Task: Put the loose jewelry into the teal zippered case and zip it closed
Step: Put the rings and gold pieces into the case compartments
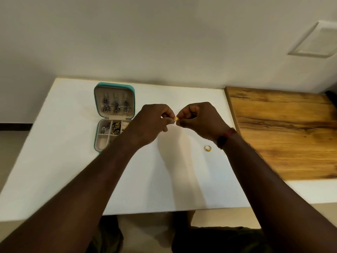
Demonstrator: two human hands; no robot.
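Head cam: both hands are up over the table [73,170], mid-frame, just right of the case [114,85]. L hand [155,119] and R hand [198,119] each pinch the same tiny gold piece [176,118] at the fingertips, other fingers curled in. It's held off the table, between the two hands. Too small to tell what it is, prob an earring or stud, can't confirm. Case lies open flat near the wall. Lid half has 3 dangly earrings hung in a row. Base half is split into compartments, several w/ pieces in; the near-left slots show mostly pale lining. L forearm covers the base's right side, so those slots can't be seen. One gold ring [207,148] lies loose on the table near the R wrist, well apart from the case. Progress imo: most of the jewelry is in, 2 items left as far as I can see (gold piece in hand + ring). After that, lid over and zip round, neither started. Wood board [282,134] butts the table on the right. Dark red band [226,137] on R wrist.
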